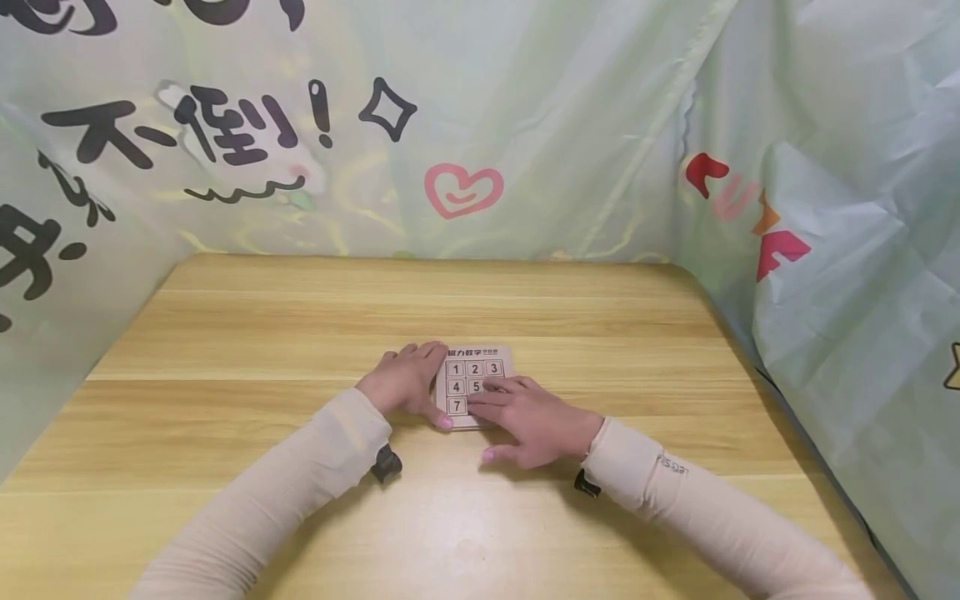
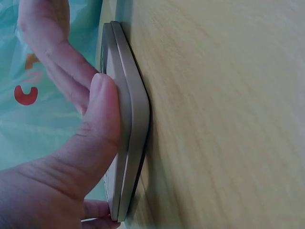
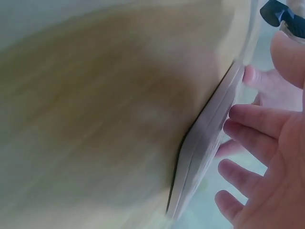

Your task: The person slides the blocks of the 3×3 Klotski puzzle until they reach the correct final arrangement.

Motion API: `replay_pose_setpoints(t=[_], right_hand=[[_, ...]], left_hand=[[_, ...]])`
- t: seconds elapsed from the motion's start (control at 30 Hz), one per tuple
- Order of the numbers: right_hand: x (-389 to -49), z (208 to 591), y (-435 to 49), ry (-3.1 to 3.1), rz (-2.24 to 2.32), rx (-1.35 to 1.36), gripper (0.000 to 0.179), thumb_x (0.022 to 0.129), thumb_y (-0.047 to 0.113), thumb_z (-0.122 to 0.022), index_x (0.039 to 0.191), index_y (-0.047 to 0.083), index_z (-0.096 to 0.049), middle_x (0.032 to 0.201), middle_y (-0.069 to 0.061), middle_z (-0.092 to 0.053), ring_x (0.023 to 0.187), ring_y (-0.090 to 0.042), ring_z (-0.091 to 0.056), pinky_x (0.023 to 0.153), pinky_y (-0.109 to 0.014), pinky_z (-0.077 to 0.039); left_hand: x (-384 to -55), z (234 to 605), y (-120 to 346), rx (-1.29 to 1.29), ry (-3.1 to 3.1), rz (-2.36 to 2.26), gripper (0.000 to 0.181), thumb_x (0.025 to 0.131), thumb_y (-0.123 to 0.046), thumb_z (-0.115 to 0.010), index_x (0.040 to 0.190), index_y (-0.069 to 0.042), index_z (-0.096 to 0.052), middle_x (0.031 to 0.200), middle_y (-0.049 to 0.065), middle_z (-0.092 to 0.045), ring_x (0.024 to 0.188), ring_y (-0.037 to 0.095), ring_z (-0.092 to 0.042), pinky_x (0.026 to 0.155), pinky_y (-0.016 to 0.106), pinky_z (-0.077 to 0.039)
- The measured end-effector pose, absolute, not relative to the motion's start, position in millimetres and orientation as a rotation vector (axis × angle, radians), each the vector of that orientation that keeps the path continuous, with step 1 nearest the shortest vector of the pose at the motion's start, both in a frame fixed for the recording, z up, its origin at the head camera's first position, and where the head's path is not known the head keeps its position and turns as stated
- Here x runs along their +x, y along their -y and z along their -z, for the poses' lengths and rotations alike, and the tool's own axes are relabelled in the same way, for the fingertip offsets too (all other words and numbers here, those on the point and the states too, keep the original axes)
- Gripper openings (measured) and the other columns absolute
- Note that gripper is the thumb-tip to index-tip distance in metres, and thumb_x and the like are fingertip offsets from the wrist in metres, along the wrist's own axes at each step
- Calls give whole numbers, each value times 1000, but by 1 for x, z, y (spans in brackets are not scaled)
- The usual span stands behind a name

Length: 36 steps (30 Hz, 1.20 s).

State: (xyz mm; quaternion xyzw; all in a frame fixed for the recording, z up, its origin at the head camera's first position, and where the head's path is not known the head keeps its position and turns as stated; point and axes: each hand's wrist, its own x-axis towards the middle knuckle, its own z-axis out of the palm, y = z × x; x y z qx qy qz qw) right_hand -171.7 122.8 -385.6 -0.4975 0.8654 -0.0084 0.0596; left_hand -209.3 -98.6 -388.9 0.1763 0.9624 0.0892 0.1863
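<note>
A flat, square number sliding puzzle (image 1: 456,387) lies on the wooden table in the head view, its tiles 1 to 5 and 7 showing. My left hand (image 1: 401,382) grips its left side, thumb at the near left corner and fingers by the far left corner. In the left wrist view the thumb (image 2: 97,119) presses along the puzzle's edge. My right hand (image 1: 540,421) reaches over from the right with fairly straight fingers, their tips on the tiles, the thumb held away from the frame. These fingers hide the lower right tiles.
The wooden table (image 1: 375,312) extends around the puzzle on all sides. Behind it hangs a pale green printed curtain (image 1: 555,125), which also runs down the right side. A dark wrist strap (image 1: 387,463) shows below the left sleeve.
</note>
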Motion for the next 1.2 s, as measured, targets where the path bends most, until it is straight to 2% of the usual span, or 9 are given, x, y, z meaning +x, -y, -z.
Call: replay_pose_setpoints(t=[0.4,1.0,1.2], right_hand=[[-173,384,-150,-2658,55,-1432,69,84,57,-50,133,9,-46,137,-3,-44,130,-32,-29,103,-51,-25],[-174,390,-126,-2630,62,-1473,69,86,56,-48,135,8,-44,139,-3,-42,131,-31,-27,104,-49,-25],[-177,390,-126,-2630,54,-1482,68,86,56,-48,134,8,-44,138,-4,-42,131,-32,-27,103,-51,-25]], left_hand=[[-209,387,101,494,-2707,-272,129,45,-68,-73,145,-9,-17,150,8,-16,132,40,-18,104,57,-17],[-210,388,101,529,-2713,-264,128,45,-69,-72,145,-8,-19,150,8,-18,132,38,-21,105,55,-18],[-211,386,101,530,-2707,-291,126,47,-65,-74,145,-7,-18,150,8,-16,132,38,-18,105,56,-15]])
